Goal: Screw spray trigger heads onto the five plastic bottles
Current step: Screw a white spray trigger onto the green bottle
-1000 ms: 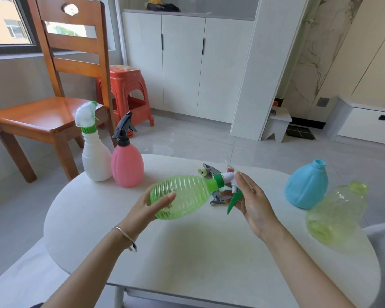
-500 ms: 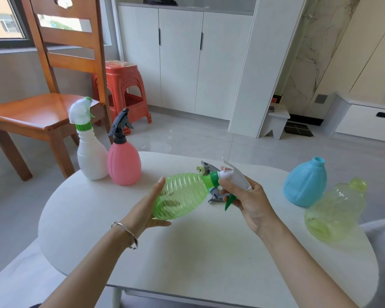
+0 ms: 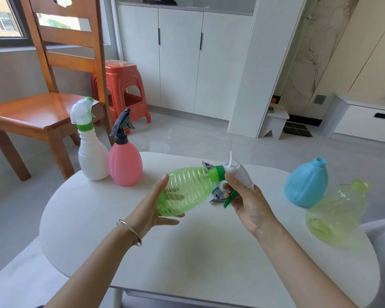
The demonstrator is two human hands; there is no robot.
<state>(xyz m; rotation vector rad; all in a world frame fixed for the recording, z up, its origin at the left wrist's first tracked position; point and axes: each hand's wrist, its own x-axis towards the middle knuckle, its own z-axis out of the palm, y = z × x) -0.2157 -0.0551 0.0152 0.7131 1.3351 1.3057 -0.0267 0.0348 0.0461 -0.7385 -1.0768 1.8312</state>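
Observation:
A ribbed clear-green bottle [image 3: 187, 190] lies sideways in the air over the white table [image 3: 198, 252], its base cupped by my left hand [image 3: 152, 210]. My right hand [image 3: 247, 201] grips the white trigger head [image 3: 240, 173] with green collar and green lever, seated on the bottle's neck. At the back left stand a white bottle [image 3: 91, 156] with a white-green head and a pink bottle [image 3: 125, 165] with a black head. On the right, a blue bottle [image 3: 306, 185] and a pale-green bottle [image 3: 336, 214] have bare necks. A grey trigger head [image 3: 217, 195] lies behind the held bottle, partly hidden.
A wooden chair [image 3: 42, 112] and a red plastic stool [image 3: 122, 92] stand beyond the table's left side. White cabinets [image 3: 180, 58] line the far wall. The pale-green bottle sits close to the table's right edge.
My right hand has turned on the trigger head, shifting its grip round the collar. My left hand has re-gripped the bottle's base, and the bottle has tilted slightly neck-up.

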